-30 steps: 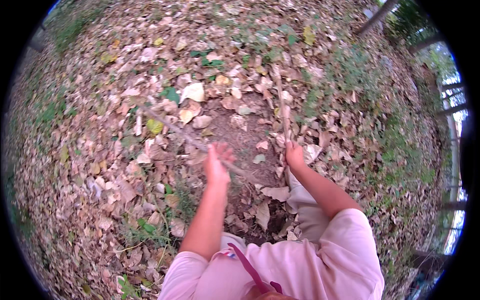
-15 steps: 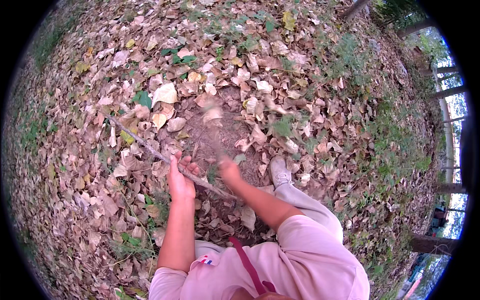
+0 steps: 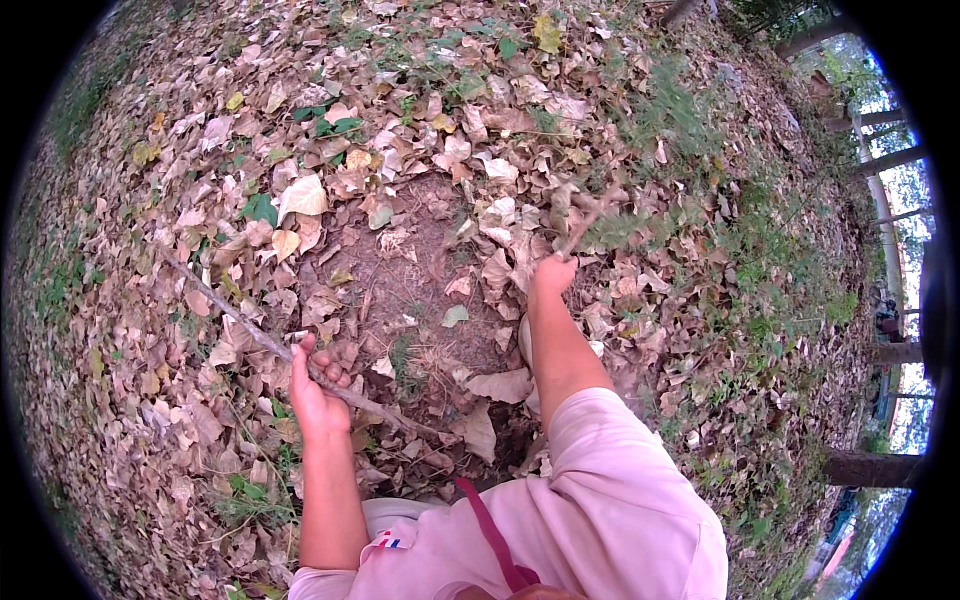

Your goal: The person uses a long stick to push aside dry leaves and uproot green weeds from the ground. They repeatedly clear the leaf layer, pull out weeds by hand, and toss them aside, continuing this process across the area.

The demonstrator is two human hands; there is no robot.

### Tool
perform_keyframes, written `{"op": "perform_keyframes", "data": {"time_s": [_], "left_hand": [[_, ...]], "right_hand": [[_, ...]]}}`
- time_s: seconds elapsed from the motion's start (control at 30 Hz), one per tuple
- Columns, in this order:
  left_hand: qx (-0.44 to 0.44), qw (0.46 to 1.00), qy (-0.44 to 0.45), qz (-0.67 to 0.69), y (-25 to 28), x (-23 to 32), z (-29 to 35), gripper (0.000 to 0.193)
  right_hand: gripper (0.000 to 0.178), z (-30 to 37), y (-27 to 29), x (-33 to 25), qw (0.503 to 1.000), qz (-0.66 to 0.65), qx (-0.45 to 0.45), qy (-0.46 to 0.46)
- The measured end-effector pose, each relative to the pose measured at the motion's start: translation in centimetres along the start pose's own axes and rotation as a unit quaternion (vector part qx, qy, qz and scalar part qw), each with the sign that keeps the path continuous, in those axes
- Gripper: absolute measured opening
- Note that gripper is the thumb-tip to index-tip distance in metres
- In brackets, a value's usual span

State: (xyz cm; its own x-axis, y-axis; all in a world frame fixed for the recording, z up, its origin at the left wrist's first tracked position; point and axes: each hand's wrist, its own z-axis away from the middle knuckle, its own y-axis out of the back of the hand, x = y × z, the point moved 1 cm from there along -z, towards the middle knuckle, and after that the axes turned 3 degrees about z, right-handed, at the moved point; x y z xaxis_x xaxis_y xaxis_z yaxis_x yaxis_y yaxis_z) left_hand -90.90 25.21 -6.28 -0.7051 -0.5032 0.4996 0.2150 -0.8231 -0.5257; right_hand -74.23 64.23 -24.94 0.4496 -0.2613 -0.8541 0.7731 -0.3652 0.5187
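Now spread wider than half a second ago: right hand [image 3: 552, 272] flung forward over the dry leaves [image 3: 420, 140], fingers closed on a thin twig [image 3: 585, 222], blurred and hard to trace. Left hand [image 3: 315, 385] low beside the bare soil patch [image 3: 410, 290], fingers wrapped round a long stick [image 3: 250, 325] slanting across the ground. Shoe [image 3: 524, 340] mostly hidden behind the forearm.

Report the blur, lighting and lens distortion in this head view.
Head view: motion blur smears the thin stick above the right hand; the left hand and its long stick stay sharp. Light is soft and even, with no hard shadows on the dry leaves. Fisheye bends the tree trunks at the right rim; black corners frame the circle.
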Motion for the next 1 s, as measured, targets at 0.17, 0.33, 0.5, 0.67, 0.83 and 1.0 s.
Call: {"op": "perform_keyframes", "data": {"time_s": [0.17,0.33,0.5,0.67,0.83,1.0], "left_hand": [[0.038,0.999,-0.018,-0.003,0.2,0.8,1.7,0.025],[0.01,1.0,0.013,-0.009,-1.2,-0.4,2.7,0.026],[-0.01,1.0,0.016,0.001,-1.3,-0.6,3.0,0.025],[-0.038,0.999,0.023,0.013,-2.5,-1.3,3.3,0.024],[-0.045,0.998,0.018,0.03,-2.9,-0.5,3.9,0.024],[-0.067,0.996,0.054,0.022,-3.4,-0.9,4.4,0.027]], "right_hand": [[0.016,7.9,0.7,-4.6,0.942,-0.248,-0.038,-0.224],[0.006,8.9,-0.8,-4.0,0.911,-0.169,-0.232,-0.295],[0.038,19.6,-0.2,-8.6,0.758,0.038,-0.651,-0.019],[0.037,25.1,1.7,-6.4,0.822,0.044,-0.479,0.305],[0.033,21.6,8.2,1.2,0.916,0.25,-0.257,0.178],[0.016,12.9,8.1,13.7,0.963,0.039,-0.132,-0.233]]}}
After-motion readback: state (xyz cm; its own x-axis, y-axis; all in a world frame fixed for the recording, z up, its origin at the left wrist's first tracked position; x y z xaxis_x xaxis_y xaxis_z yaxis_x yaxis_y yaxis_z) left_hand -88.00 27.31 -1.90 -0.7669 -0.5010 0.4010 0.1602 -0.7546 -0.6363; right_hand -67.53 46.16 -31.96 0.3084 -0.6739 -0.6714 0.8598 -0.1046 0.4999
